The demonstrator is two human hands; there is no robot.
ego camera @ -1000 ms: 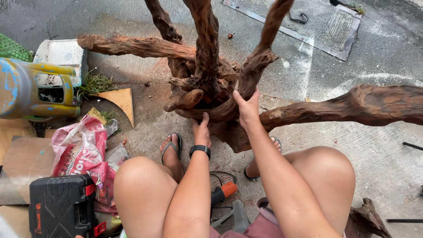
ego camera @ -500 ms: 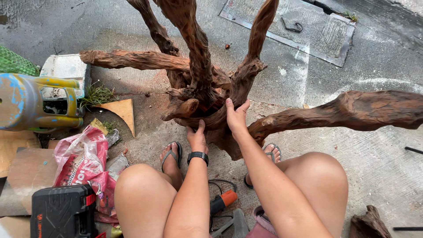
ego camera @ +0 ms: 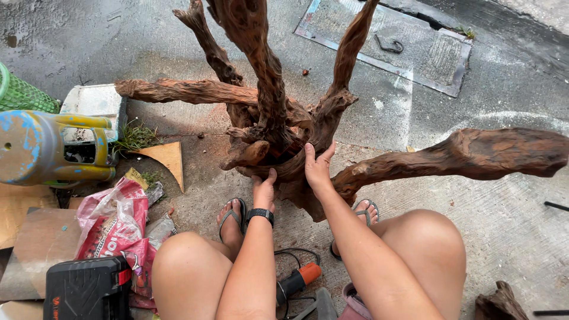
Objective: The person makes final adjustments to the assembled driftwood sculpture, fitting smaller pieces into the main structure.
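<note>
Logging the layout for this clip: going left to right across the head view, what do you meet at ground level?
Green basket → yellow-and-blue container → red bag → wooden wedge → left hand → right hand → long right branch of the driftwood.

black wristwatch, grey flip-flops

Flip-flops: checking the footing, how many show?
2. One flip-flop on the foot below the left hand; the other flip-flop right of the right hand, partly hidden behind the driftwood root and knee.
</note>
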